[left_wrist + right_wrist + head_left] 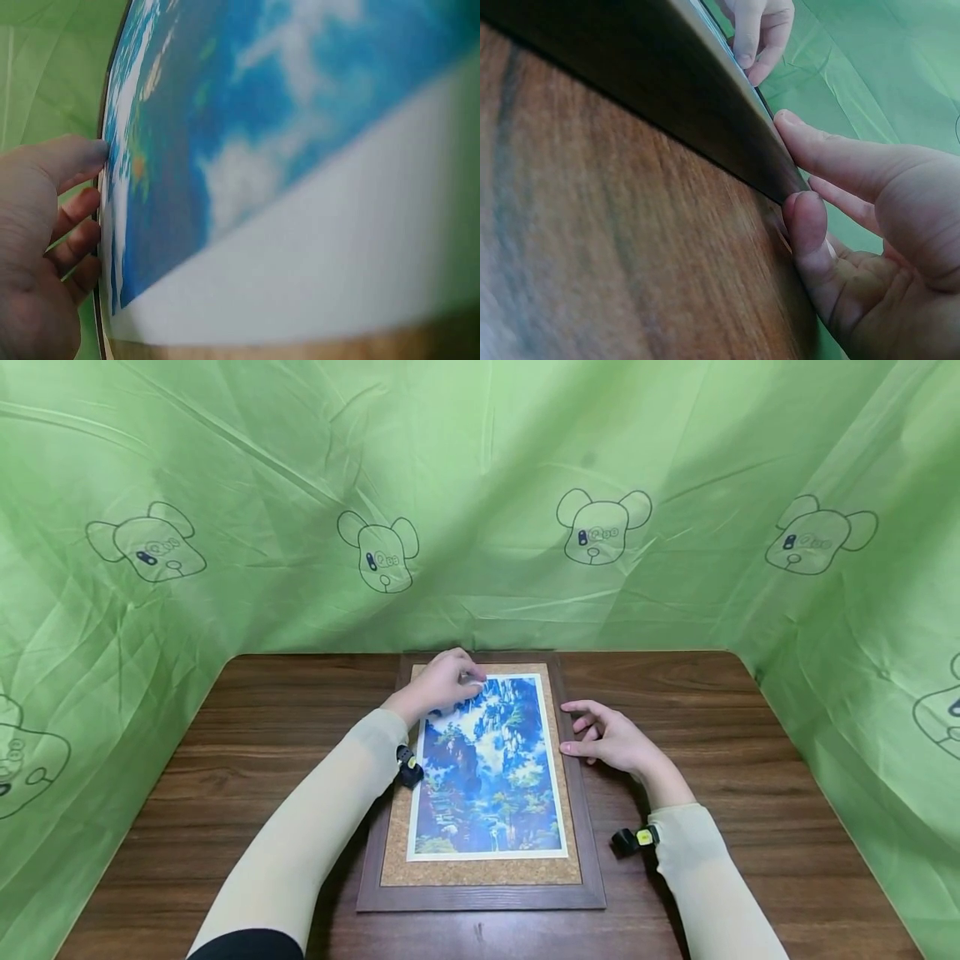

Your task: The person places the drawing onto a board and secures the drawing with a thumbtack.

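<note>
A cork board with a dark wooden frame [481,898] lies on the table. On its cork bears a blue landscape print [491,768] with a white border. My left hand [446,683] rests over the print's upper left part, fingertips down at its surface near the top edge. From the left wrist view, the left hand [37,240] touches the print [247,142] with loosely bent fingers, and no object shows in it. Beside the frame's right edge, my right hand [611,739] touches the wood with thumb and forefinger spread apart; the right wrist view shows those fingertips against the frame's side [727,112].
The brown wood-grain table [690,710] extends on both sides of the board. A green cloth [480,527] with printed bear heads encloses the back and sides, close to the frame's far edge. Small black cameras [624,842] are strapped at both wrists.
</note>
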A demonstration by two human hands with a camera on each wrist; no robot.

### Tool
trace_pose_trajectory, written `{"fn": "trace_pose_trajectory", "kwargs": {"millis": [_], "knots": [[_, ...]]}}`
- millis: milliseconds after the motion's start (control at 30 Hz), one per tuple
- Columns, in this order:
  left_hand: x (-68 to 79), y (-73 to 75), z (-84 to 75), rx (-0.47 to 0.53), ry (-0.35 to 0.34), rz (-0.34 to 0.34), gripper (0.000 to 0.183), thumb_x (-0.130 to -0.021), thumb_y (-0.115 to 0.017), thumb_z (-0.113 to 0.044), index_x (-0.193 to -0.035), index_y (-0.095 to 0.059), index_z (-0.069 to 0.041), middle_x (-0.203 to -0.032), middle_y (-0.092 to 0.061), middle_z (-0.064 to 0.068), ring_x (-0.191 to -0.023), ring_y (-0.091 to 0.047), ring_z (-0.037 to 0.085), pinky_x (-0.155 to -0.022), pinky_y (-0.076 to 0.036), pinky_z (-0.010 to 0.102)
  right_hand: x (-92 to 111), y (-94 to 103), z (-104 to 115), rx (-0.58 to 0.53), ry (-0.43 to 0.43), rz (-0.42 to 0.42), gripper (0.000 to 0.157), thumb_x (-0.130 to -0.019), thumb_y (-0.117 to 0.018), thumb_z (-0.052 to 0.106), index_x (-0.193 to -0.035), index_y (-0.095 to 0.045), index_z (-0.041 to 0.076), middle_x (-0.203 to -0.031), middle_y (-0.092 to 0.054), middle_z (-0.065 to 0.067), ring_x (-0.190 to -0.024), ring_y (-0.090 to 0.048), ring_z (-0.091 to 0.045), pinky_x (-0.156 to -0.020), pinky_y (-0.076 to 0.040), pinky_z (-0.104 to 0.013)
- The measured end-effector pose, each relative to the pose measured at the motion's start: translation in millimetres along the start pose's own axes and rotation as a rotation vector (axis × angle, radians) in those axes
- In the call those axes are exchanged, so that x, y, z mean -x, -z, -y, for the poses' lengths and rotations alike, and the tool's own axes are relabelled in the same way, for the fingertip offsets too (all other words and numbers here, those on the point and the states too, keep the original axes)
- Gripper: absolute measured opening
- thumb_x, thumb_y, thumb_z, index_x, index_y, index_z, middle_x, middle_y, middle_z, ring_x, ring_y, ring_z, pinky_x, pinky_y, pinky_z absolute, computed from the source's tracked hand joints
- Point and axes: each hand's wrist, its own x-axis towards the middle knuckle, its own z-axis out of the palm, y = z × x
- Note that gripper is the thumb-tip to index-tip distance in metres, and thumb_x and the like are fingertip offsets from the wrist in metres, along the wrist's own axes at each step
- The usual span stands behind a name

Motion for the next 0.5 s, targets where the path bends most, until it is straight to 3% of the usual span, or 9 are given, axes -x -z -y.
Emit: {"fn": "trace_pose_trajectory", "kwargs": {"millis": [133, 267, 400, 500], "knots": [[0.6, 1.9, -1.8, -0.013, -0.002, 0.023, 0.023, -0.096, -0.07, -0.031, -0.116, -0.076, -0.019, -0.115, -0.058, -0.003, -0.102, -0.054, 0.017, -0.088, -0.046, 0.04, -0.6, 0.7, -0.9, 0.016, 0.003, -0.007, 0.068, -0.084, -0.085, 0.023, -0.144, -0.053, 0.023, -0.116, -0.053, -0.017, -0.081, -0.057, -0.03, -0.063, -0.057, -0.043], [4.2, 12.1, -7.7, -0.03, -0.013, 0.103, 0.033, -0.098, -0.068, -0.034, -0.127, -0.071, -0.018, -0.124, -0.061, 0.0, -0.111, -0.057, 0.02, -0.094, -0.048, 0.041, -1.7, 2.3, -4.3, 0.027, 0.001, -0.005, 0.067, -0.085, -0.084, 0.023, -0.144, -0.052, 0.024, -0.117, -0.052, -0.016, -0.082, -0.058, -0.03, -0.064, -0.058, -0.044], [15.4, 34.6, -17.2, -0.076, -0.046, 0.154, 0.043, -0.1, -0.064, -0.036, -0.136, -0.065, -0.013, -0.131, -0.062, 0.004, -0.119, -0.06, 0.026, -0.1, -0.048, 0.043, -0.1, 7.7, -6.4, 0.053, 0.002, 0.053, 0.068, -0.088, -0.081, 0.026, -0.148, -0.048, 0.023, -0.119, -0.052, -0.018, -0.085, -0.06, -0.029, -0.067, -0.058, -0.043], [31.6, 57.8, -24.2, -0.16, -0.107, 0.109, 0.041, -0.1, -0.062, -0.035, -0.133, -0.065, -0.011, -0.13, -0.064, 0.005, -0.12, -0.06, 0.026, -0.103, -0.046, 0.044, 6.9, 21.3, -0.2, 0.141, 0.034, 0.118, 0.068, -0.092, -0.076, 0.032, -0.152, -0.044, 0.021, -0.12, -0.055, -0.019, -0.086, -0.065, -0.03, -0.069, -0.058, -0.043]]}}
